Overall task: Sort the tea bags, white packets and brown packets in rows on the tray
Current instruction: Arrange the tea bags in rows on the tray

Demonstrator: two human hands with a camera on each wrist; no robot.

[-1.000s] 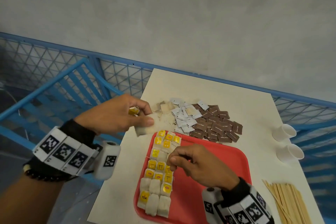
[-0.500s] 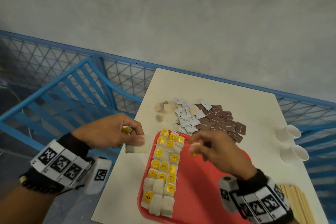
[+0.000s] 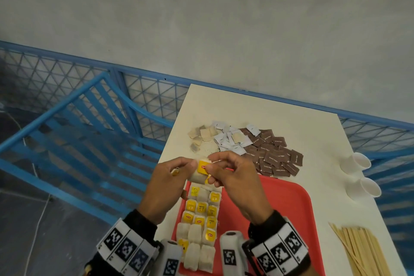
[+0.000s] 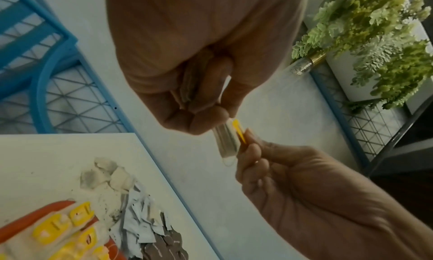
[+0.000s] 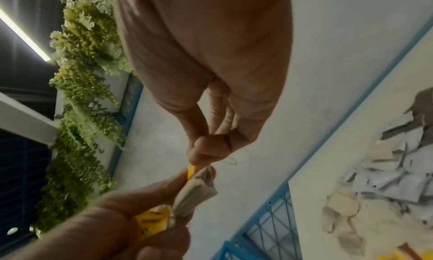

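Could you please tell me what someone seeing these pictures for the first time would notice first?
Both hands meet above the far end of the red plastic tray: the left hand and right hand pinch one beige tea bag with a yellow tag. Below them, tea bags in rows fill the tray's left side. Beyond it, loose white paper packets and brown paper packets lie heaped on the white table.

The tray (image 3: 280, 204) is red, and its tea bags (image 3: 199, 222) are off-white with yellow tags. White packets (image 3: 233, 143) and brown packets (image 3: 273, 157) lie on the cream bench (image 3: 313, 141). Black-and-white square-patterned bands (image 3: 277, 251) wrap both wrists, and the railing (image 3: 67, 105) is blue.
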